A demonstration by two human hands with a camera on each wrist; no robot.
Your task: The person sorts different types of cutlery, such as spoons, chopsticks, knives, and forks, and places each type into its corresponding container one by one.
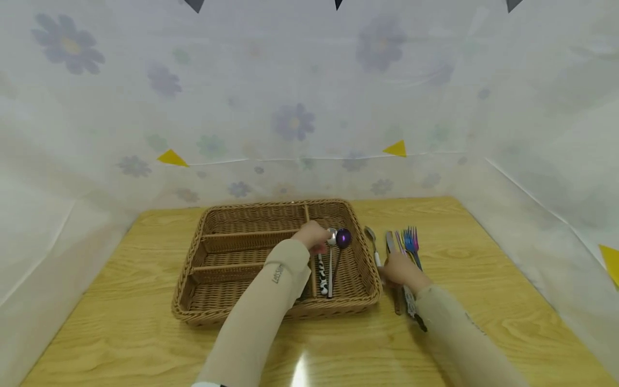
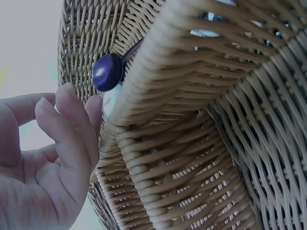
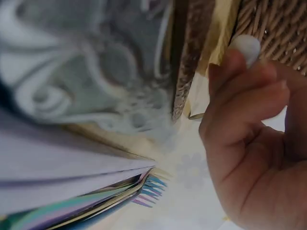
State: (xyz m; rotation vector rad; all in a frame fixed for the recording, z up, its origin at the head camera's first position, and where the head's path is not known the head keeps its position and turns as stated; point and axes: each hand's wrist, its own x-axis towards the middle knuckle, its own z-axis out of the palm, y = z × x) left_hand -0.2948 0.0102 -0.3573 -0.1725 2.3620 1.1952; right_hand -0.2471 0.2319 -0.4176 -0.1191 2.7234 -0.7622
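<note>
My left hand [image 1: 311, 236] hovers over the right compartment of a woven basket [image 1: 193, 258], fingers loosely bent with nothing visible between them in the left wrist view. Beneath and beside it lie a black-and-white patterned handle [image 1: 322, 277], whose upper end my hand hides, a silver spoon [image 1: 331, 263] and a purple spoon [image 1: 343, 238]. Just outside the basket's right side, my right hand [image 1: 403, 270] pinches the white handle [image 3: 247, 48] of a spoon [image 1: 370, 233], whose bowl points away from me on the table.
Right of the basket, partly under my right hand, lie a knife [image 1: 389, 241], several colourful forks [image 1: 411, 236] and an ornate silver handle [image 3: 96, 72]. Dividers [image 1: 251, 235] split the basket's left part into compartments. Pale flowered sheeting [image 1: 290, 80] surrounds the wooden table [image 1: 121, 301].
</note>
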